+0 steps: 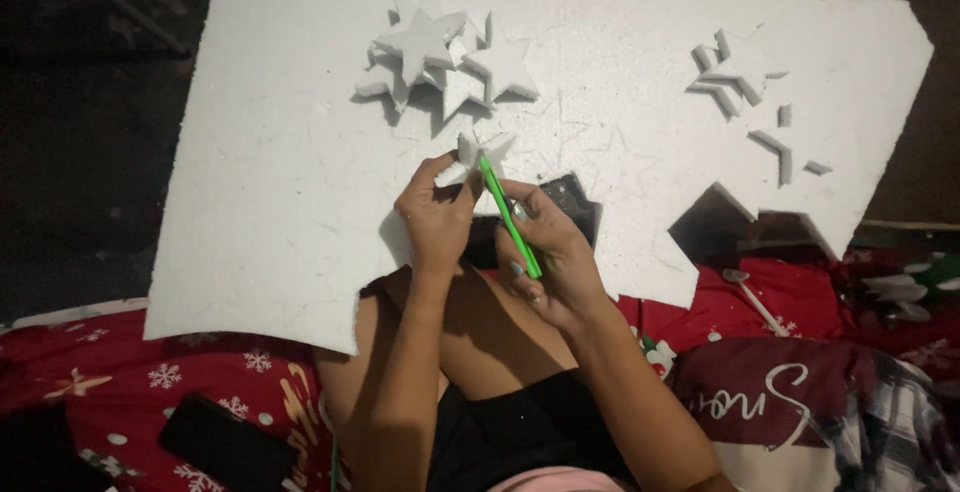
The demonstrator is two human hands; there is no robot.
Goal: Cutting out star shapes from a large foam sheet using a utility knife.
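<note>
Against the near edge of the foam sheet (pixel 300 202), both hands are seen at work over the lap. The left hand (pixel 435 217) is closed on a small foam star (pixel 478 155), which is pinched between thumb and fingers and held just above the sheet. The right hand (pixel 555 257) is closed on a green cutter (pixel 510 217), gripped like a pen. The cutter's long axis runs on a slant, from the right hand up and away toward the star, and its tip is pointed at the star's lower middle, touching it or nearly so; the exact contact cannot be made out. The star is thus found directly beyond the hands, farther from the body, with the left hand the nearer of the two and already on it.

Beyond the star, farther up the sheet, a pile of cut stars (pixel 445 62) is heaped together. To the right of the pile, well apart, foam scraps (pixel 745 82) are scattered near the sheet's far corner. Star-shaped holes are cut into the sheet's near edge, just right of the hands. Under the sheet a red blanket (pixel 120 382) with snowflakes is spread, and a dark phone (pixel 225 442) is laid on it, near the left arm.
</note>
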